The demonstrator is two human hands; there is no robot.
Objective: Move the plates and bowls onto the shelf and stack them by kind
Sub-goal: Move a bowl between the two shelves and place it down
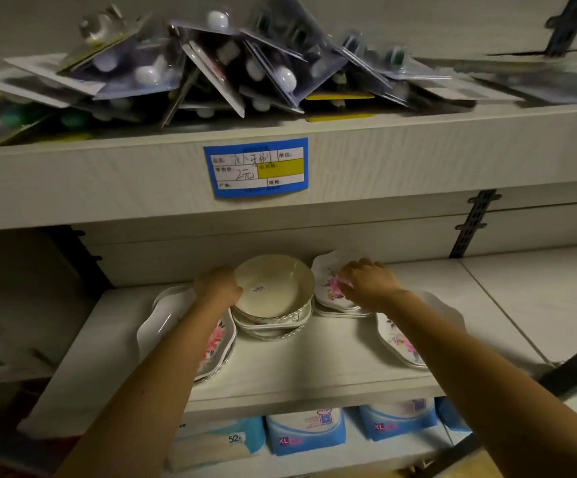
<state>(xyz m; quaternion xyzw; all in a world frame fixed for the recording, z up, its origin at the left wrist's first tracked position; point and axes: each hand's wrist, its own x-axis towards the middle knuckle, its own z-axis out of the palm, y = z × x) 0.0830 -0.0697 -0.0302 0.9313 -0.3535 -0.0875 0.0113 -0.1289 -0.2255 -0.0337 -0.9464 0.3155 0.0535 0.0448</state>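
On the middle shelf (314, 360) my left hand (218, 285) grips the rim of a cream bowl (273, 284), tilted bottom-up over a stack of bowls (273, 322). My right hand (369, 281) holds a flowered plate (330, 274), tilted up above a low plate stack (340, 311) at the back. A stack of flowered plates (219, 343) lies at the left under my forearm, with a white dish (162, 319) beside it. Another flowered plate (401, 343) lies at the right.
The shelf above carries a heap of blister packs (211, 70) and a blue price label (257, 167) on its front edge. Blue packs (306, 432) fill the shelf below. Metal shelf brackets (473, 222) stand at the right.
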